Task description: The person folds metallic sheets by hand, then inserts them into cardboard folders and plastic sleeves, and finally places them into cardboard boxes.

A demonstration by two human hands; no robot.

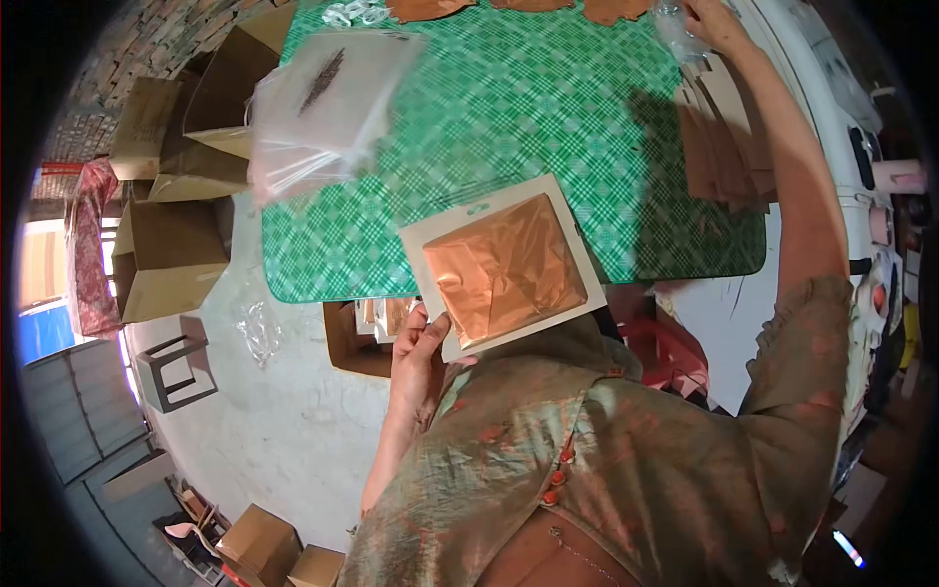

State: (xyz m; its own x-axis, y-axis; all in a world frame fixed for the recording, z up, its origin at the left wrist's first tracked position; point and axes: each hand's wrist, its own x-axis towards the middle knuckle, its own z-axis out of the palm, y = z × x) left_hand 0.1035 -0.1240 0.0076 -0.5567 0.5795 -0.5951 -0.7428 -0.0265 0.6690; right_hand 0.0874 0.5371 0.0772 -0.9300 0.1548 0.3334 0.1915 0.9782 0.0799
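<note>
My left hand [419, 354] pinches the lower left corner of a flat white cardboard package [419, 264]. Its large window shows shiny, crinkled orange-copper sheet [509, 274] under clear film. The package is tilted, over the near edge of the green table and close to my body. At the far right corner, my right hand [719, 27] is stretched out with its fingers curled at a crumpled clear plastic piece [675, 34]. Part of that hand is cut off by the top of the view. Below it lies a fanned stack of brown cards [719, 147].
Clear plastic bags [333, 108] lie at the table's [509, 127] left. Brown leather-like pieces [430, 8] lie along the far edge. Open cardboard boxes [176, 235] stand on the left. A box with packages [357, 342] sits under the near edge, and a red stool [665, 352] at the right.
</note>
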